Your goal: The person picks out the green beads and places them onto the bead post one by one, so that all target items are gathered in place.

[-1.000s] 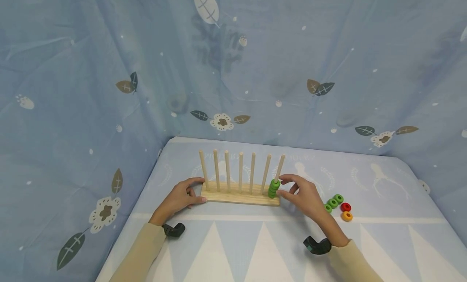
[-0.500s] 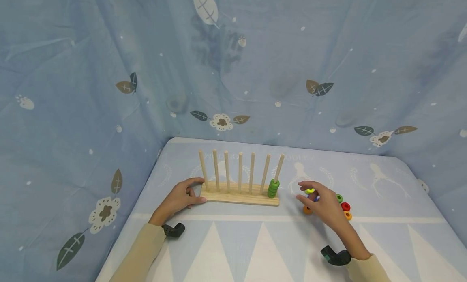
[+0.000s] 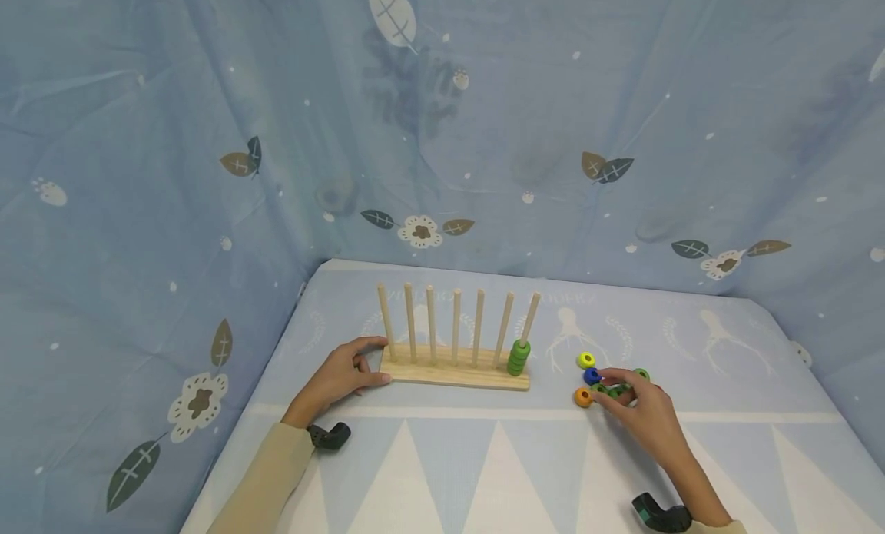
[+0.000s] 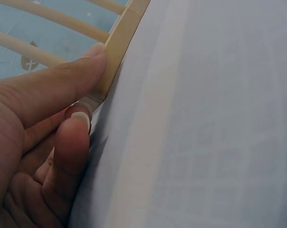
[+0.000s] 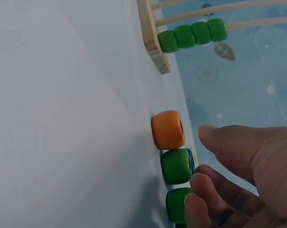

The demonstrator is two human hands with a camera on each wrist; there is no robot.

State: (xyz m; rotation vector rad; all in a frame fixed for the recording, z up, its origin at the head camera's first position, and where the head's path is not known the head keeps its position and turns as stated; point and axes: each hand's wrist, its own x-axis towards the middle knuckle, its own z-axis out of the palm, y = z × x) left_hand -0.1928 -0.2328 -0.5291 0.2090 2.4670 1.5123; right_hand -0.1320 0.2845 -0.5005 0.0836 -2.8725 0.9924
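Observation:
A wooden peg stand (image 3: 442, 374) with a row of upright pegs sits on the table. Several green beads (image 3: 518, 357) are stacked on its rightmost peg, while the other pegs are bare. My left hand (image 3: 343, 369) holds the stand's left end between thumb and fingers; the left wrist view shows the thumb on the base (image 4: 115, 52). Over the loose beads at the right is my right hand (image 3: 646, 411), thumb and fingers parted. In the right wrist view, its fingertips are close to a green bead (image 5: 176, 166), with an orange bead (image 5: 167, 129) beside it.
A blue bead (image 3: 591, 376) and a yellow bead (image 3: 585, 359) lie just beyond the right hand, which hides part of the bead group. A patterned blue cloth (image 3: 484, 134) hangs behind the table, and another stretch runs along the left side.
The right hand has left the green stack on the rightmost peg and moved right to the loose beads, uncovering the orange, blue and yellow ones. The left hand stays at the stand's end.

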